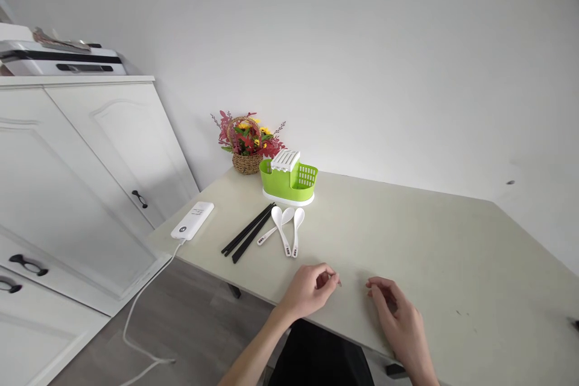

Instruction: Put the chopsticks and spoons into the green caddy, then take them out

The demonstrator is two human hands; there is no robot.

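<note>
My left hand point(312, 291) rests at the table's front edge, palm inward, its fingers loosely curled and nothing visible in it. Across a gap to the right, my right hand point(400, 318) lies on its side, loosely bent with thumb and fingers apart and holding nothing. Closest to my left hand are several white spoons, one a spoon point(296, 232) lying beside two that cross. Left of them lie black chopsticks point(248, 232), fanned slightly. Behind the spoons stands a green cutlery holder point(283, 186) with a white slotted top point(286, 160) and a white base.
A wicker basket of artificial flowers point(247, 163) stands behind the holder by the wall. On the table's left edge lies a white power bank point(193, 221), its white cable point(136, 307) hanging to the floor. White cabinets point(85, 193) stand left, with a white case point(63, 60) on top.
</note>
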